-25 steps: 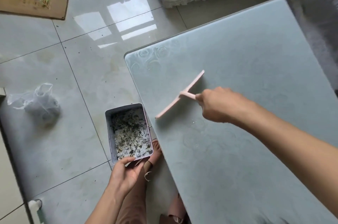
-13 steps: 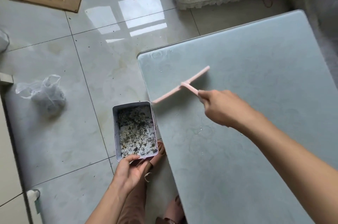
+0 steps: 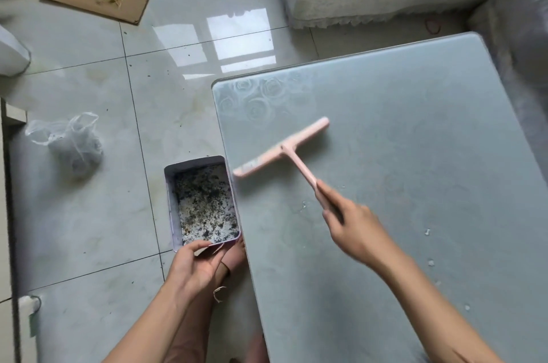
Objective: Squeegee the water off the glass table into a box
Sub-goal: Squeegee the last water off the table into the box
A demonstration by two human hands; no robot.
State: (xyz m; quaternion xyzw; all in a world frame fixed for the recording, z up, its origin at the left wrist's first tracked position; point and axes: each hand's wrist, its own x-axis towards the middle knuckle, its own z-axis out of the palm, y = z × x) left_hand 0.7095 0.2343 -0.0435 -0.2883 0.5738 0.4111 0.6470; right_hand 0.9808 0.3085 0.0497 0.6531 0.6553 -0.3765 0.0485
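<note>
The right hand [image 3: 354,230] had drawn back, fingers curled round the pink squeegee [image 3: 281,152] handle (blade on the glass table [image 3: 415,140], by its edge); the left hand [image 3: 194,269] gripped the box [image 3: 170,205].

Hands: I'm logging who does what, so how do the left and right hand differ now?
The left hand grips the near end of the box; the right hand grips the squeegee by its handle. The left hand is beside the table, above the floor; the right hand is over the tabletop. The left hand looks sharp, the right hand blurred. Both are curled around something.
</note>
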